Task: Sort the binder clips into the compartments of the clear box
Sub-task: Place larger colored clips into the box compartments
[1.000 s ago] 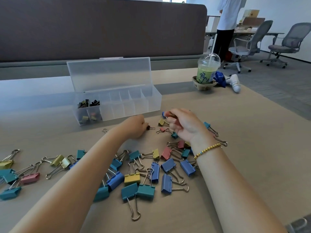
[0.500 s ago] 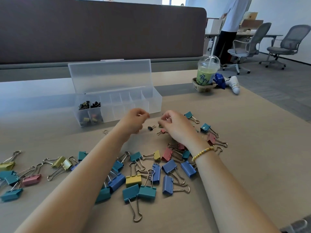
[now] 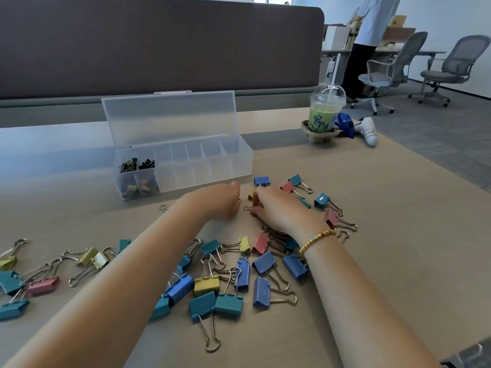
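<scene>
Both hands low and close together, left hand point(image 3: 224, 199) curled, right hand point(image 3: 276, 208) fingers down.

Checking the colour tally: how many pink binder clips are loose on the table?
4 pink clips: one far left, one mid-pile, two right of the right hand. More may hide under it.

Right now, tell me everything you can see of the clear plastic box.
The clear box is frosted, see-through plastic, long and rectangular. Its hinged lid stands open, nearly upright, with a small latch tab on its top edge. Thin dividers split the inside into two rows of compartments. Only the leftmost ones hold small binder clips, dark and mixed colours; the others look empty. It sits flat on the table, beyond both hands, and neither touches it.
</scene>
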The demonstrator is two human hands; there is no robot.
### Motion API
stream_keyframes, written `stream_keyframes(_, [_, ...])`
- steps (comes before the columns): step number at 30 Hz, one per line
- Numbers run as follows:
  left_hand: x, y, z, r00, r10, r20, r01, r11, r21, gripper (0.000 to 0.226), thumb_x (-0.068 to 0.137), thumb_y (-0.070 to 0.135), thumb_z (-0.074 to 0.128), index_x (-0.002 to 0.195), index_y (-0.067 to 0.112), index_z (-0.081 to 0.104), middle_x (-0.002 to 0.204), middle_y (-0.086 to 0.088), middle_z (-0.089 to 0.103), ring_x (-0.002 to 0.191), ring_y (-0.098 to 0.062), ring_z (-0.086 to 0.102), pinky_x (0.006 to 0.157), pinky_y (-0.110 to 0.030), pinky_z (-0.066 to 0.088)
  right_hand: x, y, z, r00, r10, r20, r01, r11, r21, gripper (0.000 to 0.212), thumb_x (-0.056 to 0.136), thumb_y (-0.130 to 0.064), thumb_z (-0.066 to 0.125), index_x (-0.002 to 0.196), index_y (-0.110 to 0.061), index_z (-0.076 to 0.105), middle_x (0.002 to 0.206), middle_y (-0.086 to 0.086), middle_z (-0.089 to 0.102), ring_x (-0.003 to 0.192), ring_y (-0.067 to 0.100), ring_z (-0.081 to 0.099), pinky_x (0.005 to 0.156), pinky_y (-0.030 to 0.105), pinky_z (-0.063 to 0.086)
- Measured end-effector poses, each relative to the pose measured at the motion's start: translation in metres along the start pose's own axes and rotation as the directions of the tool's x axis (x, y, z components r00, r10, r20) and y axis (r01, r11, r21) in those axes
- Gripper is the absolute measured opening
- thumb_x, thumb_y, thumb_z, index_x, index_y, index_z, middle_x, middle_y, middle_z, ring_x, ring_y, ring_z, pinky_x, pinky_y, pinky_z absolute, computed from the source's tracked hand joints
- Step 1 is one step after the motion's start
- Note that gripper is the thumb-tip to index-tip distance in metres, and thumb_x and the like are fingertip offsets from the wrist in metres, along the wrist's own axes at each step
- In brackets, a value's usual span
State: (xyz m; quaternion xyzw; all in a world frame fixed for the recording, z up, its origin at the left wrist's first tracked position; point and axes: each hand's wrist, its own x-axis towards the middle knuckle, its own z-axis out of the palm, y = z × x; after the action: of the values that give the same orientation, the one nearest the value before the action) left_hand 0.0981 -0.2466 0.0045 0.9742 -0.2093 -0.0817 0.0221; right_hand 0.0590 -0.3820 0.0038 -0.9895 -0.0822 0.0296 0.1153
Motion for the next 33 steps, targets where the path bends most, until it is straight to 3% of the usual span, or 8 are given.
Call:
stream_keyframes(5, [-0.007, -0.005, 0.001, 0.999, -0.006, -0.036, 0.009, 0.996, 0.09, 0.028, 0.095, 0.015, 0.041, 0.118, 0.0, 0.041, 0.106, -0.017, 0.06, 0.097, -0.031, 0.058, 0.078, -0.033, 0.046, -0.005, -0.004, -0.008, 0.997, 0.017, -0.069, 0.018, 0.882, 0.471, 0.016, 0.099, -0.03, 0.04, 0.102, -0.016, 0.047, 0.082, -0.005, 0.049, 0.068, 0.008, 0.044, 0.055, 0.023, 0.033])
stream_keyframes(9, [-0.015, -0.004, 0.003, 0.997, -0.036, -0.063, 0.041, 0.996, 0.077, 0.029, 0.096, 0.014, 0.039, 0.121, 0.001, 0.039, 0.107, -0.016, 0.059, 0.098, -0.031, 0.057, 0.082, -0.037, 0.047, -0.006, -0.009, -0.005, 0.997, 0.053, -0.053, -0.013, 0.817, 0.576, 0.025, 0.101, -0.027, 0.03, 0.103, -0.014, 0.052, 0.08, -0.006, 0.047, 0.073, 0.01, 0.043, 0.057, 0.023, 0.03])
stream_keyframes(13, [-0.028, -0.015, -0.01, 0.966, -0.18, -0.185, 0.082, 0.895, -0.439, 0.02, 0.097, 0.015, 0.034, 0.087, 0.008, 0.05, 0.081, -0.01, 0.053, 0.072, -0.024, 0.052, 0.063, -0.03, 0.04, -0.001, -0.015, -0.006, 0.992, 0.12, -0.041, -0.025, 0.503, 0.864, 0.029, 0.097, -0.02, 0.029, 0.073, -0.015, 0.044, 0.067, 0.0, 0.042, 0.061, 0.014, 0.038, 0.056, 0.025, 0.035])
stream_keyframes(16, [-0.04, -0.031, -0.026, 0.936, -0.351, -0.016, 0.066, 0.221, -0.973, 0.028, 0.095, 0.016, 0.028, 0.069, 0.016, 0.037, 0.06, -0.001, 0.036, 0.041, -0.011, 0.032, 0.035, -0.017, 0.025, 0.006, -0.026, -0.016, 0.981, 0.172, 0.089, -0.082, -0.048, 0.995, 0.026, 0.092, -0.013, 0.032, 0.067, -0.017, 0.038, 0.06, 0.001, 0.041, 0.049, 0.012, 0.038, 0.037, 0.018, 0.028])
stream_keyframes(18, [-0.05, -0.046, -0.035, 0.922, -0.381, 0.059, -0.016, -0.192, -0.981, 0.03, 0.097, 0.02, 0.027, 0.068, 0.017, 0.036, 0.059, -0.001, 0.035, 0.031, -0.006, 0.03, 0.028, -0.012, 0.018, 0.009, -0.04, -0.017, 0.975, 0.133, 0.18, -0.139, -0.273, 0.952, 0.03, 0.097, -0.02, 0.039, 0.067, -0.017, 0.039, 0.062, 0.003, 0.047, 0.04, 0.008, 0.044, 0.03, 0.014, 0.025])
stream_keyframes(20, [-0.056, -0.063, -0.04, 0.91, -0.409, 0.074, -0.1, -0.388, -0.916, 0.032, 0.098, 0.017, 0.029, 0.067, 0.015, 0.037, 0.062, -0.002, 0.037, 0.029, -0.004, 0.034, 0.026, -0.011, 0.02, 0.013, -0.06, -0.017, 0.976, 0.032, 0.217, -0.189, -0.382, 0.905, 0.031, 0.099, -0.023, 0.042, 0.07, -0.014, 0.04, 0.068, 0.007, 0.052, 0.036, 0.004, 0.045, 0.027, 0.01, 0.024])
stream_keyframes(25, [-0.059, -0.102, -0.049, 0.861, -0.503, 0.07, -0.169, -0.415, -0.894, 0.027, 0.098, 0.008, 0.036, 0.073, 0.011, 0.045, 0.048, 0.004, 0.04, 0.026, 0.0, 0.033, 0.025, -0.01, 0.02, 0.046, -0.117, -0.021, 0.973, -0.065, 0.221, -0.229, -0.387, 0.893, 0.022, 0.1, -0.005, 0.033, 0.087, -0.004, 0.05, 0.07, 0.005, 0.045, 0.035, 0.003, 0.042, 0.029, 0.009, 0.026])
stream_keyframes(33, [-0.03, -0.16, -0.066, 0.733, -0.673, 0.098, -0.187, -0.337, -0.923, 0.028, 0.095, 0.015, 0.022, 0.075, 0.011, 0.041, 0.059, 0.001, 0.03, 0.041, -0.007, 0.028, 0.036, -0.016, 0.025, 0.133, -0.18, -0.02, 0.965, 0.042, 0.26, -0.251, -0.156, 0.955, 0.027, 0.098, -0.015, 0.034, 0.077, -0.007, 0.047, 0.061, 0.002, 0.031, 0.05, 0.01, 0.031, 0.043, 0.017, 0.028])
